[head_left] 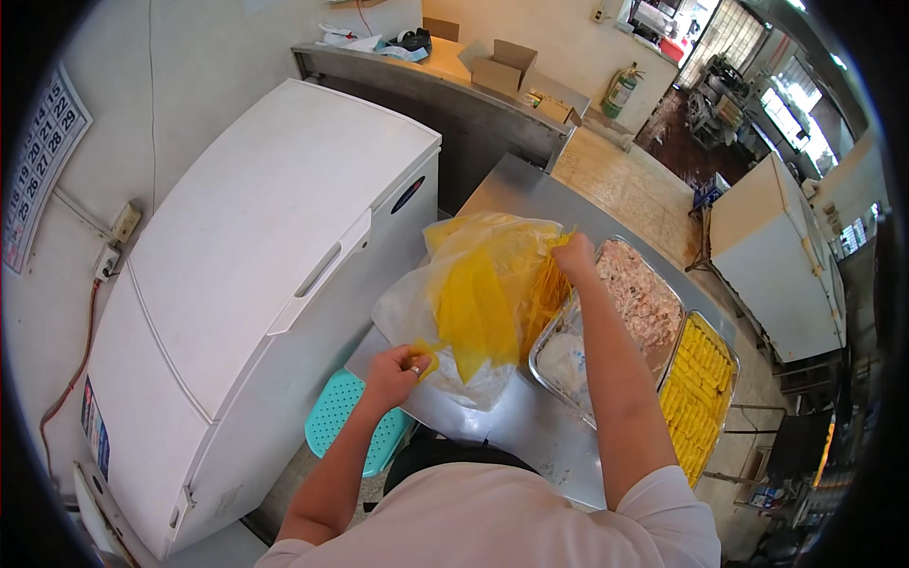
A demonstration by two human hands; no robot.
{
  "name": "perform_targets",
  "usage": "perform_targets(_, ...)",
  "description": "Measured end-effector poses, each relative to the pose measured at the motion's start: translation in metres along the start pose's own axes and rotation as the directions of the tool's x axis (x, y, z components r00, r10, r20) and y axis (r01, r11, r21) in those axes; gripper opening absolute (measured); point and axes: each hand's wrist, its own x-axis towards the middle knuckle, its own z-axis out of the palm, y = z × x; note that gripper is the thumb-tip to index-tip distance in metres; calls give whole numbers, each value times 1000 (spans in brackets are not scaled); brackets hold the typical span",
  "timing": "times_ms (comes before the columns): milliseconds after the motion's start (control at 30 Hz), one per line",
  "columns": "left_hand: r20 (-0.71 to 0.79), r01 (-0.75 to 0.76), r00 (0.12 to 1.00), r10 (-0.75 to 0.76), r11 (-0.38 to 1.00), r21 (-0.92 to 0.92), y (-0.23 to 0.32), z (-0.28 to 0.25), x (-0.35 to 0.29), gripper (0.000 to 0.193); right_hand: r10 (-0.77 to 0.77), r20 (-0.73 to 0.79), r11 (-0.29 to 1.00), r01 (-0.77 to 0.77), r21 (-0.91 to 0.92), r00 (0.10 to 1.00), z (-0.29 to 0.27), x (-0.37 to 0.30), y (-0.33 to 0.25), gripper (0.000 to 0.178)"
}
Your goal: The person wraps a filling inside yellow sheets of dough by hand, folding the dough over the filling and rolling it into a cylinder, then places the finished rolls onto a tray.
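I see the left hand (389, 378) pinch a yellow piece (425, 358). Farther right, the right hand (575, 257) grips yellow strands (549, 290)

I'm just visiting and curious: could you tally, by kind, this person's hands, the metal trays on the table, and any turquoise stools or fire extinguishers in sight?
Hands: 2 (left hand, right hand)
Metal trays: 2 (one with pinkish mixture, one with yellow pieces)
Turquoise stool: 1
Fire extinguisher: 1
Total: 6
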Motion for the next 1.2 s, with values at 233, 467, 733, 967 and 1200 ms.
perform_targets(233,84,-56,996,41,983,174,37,23,8,28,53,-163,998,-56,-13,985,-31,-17,20,57)
perform_targets(467,321,-200,931,172,978,54,57,38,10,24,-549,371,757,257,601,748,-41,-191,-27,62)
perform_targets(733,437,-124,892,115,992,-7,63,61,69,32,-130,560,640,-362,678,819,-10,-306,18,19)
perform_targets(967,637,-176,765,95,982,65,-23,102,72,69,266,473,600,-528,601,840,22,-355,83,13)
perform_targets(1200,707,-430,681,191,886,176,-21,127,28,72,438,477,505,-647,571,762,9,-381,116,22)
